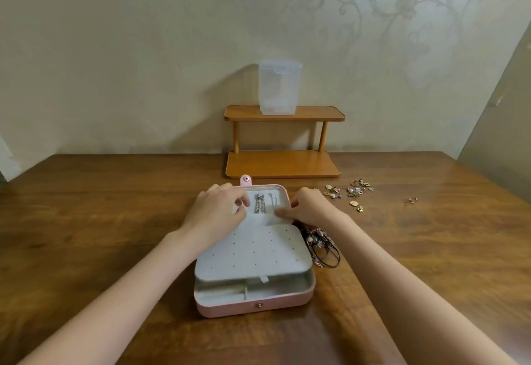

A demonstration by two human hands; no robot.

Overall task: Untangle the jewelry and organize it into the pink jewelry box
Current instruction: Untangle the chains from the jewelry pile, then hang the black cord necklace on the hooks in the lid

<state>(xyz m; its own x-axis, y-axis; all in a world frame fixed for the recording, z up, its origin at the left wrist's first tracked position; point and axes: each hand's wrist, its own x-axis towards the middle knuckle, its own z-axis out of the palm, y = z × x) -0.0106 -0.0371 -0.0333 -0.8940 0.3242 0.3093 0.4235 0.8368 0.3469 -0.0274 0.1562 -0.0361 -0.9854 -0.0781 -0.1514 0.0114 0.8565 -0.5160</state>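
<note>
The pink jewelry box (pixel 253 307) lies open on the wooden table, its grey perforated panel (pixel 253 252) flat over the tray. In the lid hang silver chains (pixel 260 203) above a grey pocket flap (pixel 265 219). My left hand (pixel 218 212) pinches the flap's left edge, fingers curled. My right hand (pixel 310 208) pinches its right edge. A dark tangle of necklaces (pixel 321 246) lies against the box's right side, partly under my right wrist. Small gold earrings and charms (pixel 349 192) are scattered further right.
A two-tier wooden shelf (pixel 283 163) stands behind the box against the wall, with a clear plastic container (pixel 278 88) on top. A lone gold ring piece (pixel 411 200) lies far right. The box's pink snap tab (pixel 246 180) sticks up at the back.
</note>
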